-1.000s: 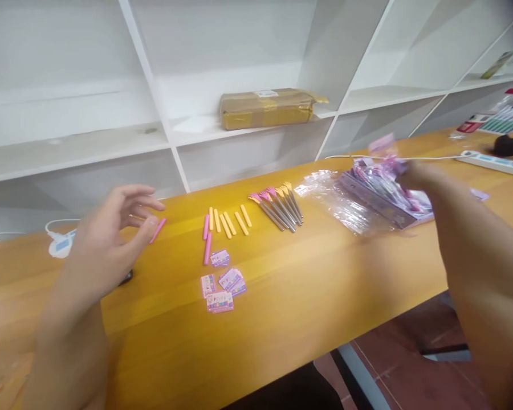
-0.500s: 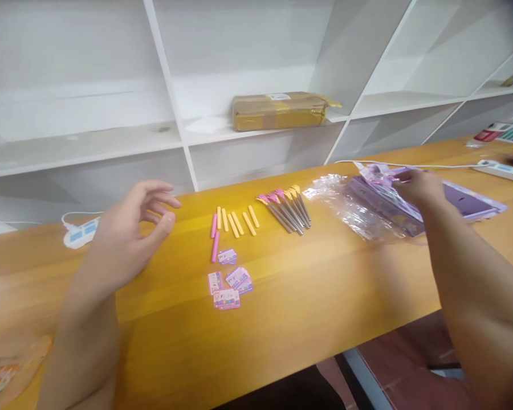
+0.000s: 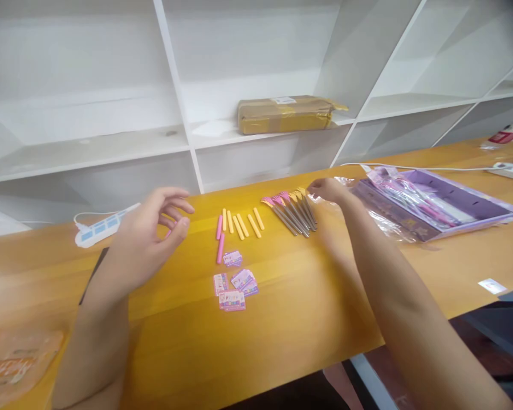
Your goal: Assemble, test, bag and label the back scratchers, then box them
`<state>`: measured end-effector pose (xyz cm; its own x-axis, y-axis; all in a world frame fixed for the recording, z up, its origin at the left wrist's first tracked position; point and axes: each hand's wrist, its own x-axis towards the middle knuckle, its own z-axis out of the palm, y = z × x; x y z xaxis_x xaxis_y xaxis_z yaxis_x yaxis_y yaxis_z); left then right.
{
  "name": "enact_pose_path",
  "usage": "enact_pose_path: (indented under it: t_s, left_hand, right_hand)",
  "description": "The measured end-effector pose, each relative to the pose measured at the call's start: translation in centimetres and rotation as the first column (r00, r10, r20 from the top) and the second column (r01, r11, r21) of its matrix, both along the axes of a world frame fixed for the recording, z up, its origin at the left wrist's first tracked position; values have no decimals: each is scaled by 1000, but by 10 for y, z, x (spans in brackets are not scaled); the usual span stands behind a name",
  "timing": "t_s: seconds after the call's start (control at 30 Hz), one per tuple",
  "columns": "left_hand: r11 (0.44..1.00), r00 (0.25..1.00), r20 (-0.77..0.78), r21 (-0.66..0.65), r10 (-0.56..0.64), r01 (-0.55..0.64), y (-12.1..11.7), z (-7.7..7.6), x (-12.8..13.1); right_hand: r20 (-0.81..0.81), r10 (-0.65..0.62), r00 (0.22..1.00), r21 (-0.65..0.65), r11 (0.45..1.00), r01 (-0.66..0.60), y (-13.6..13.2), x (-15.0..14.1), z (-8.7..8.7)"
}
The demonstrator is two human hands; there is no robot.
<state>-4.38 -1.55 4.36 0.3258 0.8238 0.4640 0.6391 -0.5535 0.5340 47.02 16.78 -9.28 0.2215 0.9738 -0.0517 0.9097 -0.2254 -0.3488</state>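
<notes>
the table point(image 3: 282, 347) looks wooden and smooth, the rods point(image 3: 297, 218) metallic, the wrapper point(image 3: 387, 225) glossy plastic.

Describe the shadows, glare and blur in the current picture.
In the head view, a soft shadow falls on the table left of the right forearm; in the head view, the clear plastic wrap shows bright glints; in the head view, the orange packet looks smeared, and the fine print on the cards is too soft to read.

Wooden table point(image 3: 290, 324), sticks point(image 3: 238, 228), cards point(image 3: 232, 299), silver-handled tools point(image 3: 296, 217)
</notes>
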Motion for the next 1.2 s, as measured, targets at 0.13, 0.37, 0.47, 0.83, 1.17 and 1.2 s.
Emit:
enact_pose_path:
  t_s: [0.13,0.37,0.47,0.83,1.17,1.2]
  left_hand:
    - [999,999,22,-38,-24,25,1,-3,-1]
    - [994,998,-34,-102,-49,46,11,-7,9]
    - [985,993,-112,-170,-39,20,38,-33,19]
    - [893,801,-527,-156,286,-422,142,-142,0]
    - [785,699,-688,-317,195,-532,160,-125,-61]
    - [784,708,-683,-335,179,-523,159,-124,-61]
  right_hand:
    - [73,17,997,-50,999,-13,23,-34,-12]
    - [180,20,983,-134,991,4,29,-59,-35]
    - [185,38,982,-149,989,-10,28,-60,-34]
    - [194,36,980,-196,981,3,16,-72,-16]
    - [218,-84,972,109,992,61,-68,-39,98]
    - [182,-115,976,192,978,80,-80,-40,108]
